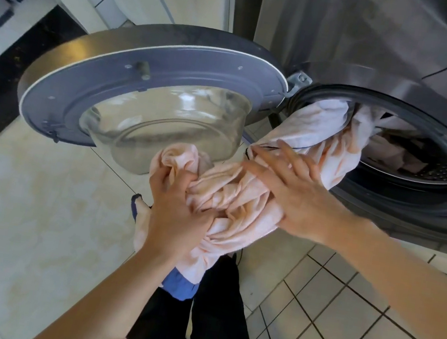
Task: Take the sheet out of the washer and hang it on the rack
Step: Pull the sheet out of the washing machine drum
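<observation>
Sheet point(243, 202) half out of washer point(418, 202), bunched in left hand point(180, 209), right hand point(298, 193) flat, unclenched atop.

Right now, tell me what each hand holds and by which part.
Left hand grips the bunched end of the pink sheet pulled out of the washer. Right hand lies open on it, gripping nothing.

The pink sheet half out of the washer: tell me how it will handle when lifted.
The pink sheet is likely floppy: it bunches in folds under the left hand. Probably damp and heavyish, fresh from the washer drum. Its tail may drag, since part remains inside.
</observation>
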`<act>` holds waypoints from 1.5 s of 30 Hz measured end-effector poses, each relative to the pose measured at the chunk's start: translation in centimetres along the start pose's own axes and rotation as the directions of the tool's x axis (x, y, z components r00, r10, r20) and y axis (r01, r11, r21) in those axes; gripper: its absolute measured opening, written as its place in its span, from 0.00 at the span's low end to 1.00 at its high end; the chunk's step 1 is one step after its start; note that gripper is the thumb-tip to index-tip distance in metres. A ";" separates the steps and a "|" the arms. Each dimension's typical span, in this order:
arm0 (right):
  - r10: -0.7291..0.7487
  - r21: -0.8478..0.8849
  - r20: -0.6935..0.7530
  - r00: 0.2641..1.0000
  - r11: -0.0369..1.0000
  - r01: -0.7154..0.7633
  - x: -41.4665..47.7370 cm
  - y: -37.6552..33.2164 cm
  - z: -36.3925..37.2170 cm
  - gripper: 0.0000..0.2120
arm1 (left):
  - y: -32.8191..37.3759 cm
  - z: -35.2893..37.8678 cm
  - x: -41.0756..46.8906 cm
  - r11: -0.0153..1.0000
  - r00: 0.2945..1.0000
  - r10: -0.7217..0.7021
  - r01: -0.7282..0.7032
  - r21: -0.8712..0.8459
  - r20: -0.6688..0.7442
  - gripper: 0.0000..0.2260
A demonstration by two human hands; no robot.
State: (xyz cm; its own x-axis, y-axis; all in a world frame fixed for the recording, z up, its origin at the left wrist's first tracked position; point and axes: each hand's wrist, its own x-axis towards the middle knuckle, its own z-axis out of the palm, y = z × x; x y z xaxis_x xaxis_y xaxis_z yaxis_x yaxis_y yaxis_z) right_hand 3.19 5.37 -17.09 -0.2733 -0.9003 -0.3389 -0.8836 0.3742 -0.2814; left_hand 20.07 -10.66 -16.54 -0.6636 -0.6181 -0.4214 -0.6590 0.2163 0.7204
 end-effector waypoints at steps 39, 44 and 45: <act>0.068 -0.226 0.447 0.892 0.973 0.039 4.5 5.4 7.1 0.26 | -0.3 -6.5 2.0 0.983 0.974 0.160 -0.142 0.119 -0.159 0.21; 0.033 -0.227 0.548 0.836 0.968 0.110 5.4 5.0 7.1 0.17 | -0.6 -6.7 2.1 0.985 0.974 0.149 -0.131 0.111 -0.169 0.19; 0.034 -0.222 0.537 0.843 0.970 0.102 5.4 5.0 7.0 0.13 | -0.7 -6.7 2.2 0.986 0.974 0.147 -0.129 0.108 -0.173 0.19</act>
State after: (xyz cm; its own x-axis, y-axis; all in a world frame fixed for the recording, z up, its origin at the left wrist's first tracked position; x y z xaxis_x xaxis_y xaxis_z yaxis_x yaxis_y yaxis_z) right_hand -0.09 3.91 -26.60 -0.0562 -0.6264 -0.7775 -0.9690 0.2218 -0.1086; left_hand 21.40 -17.24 -14.29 -0.6818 -0.7008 -0.2098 -0.6022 0.3748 0.7049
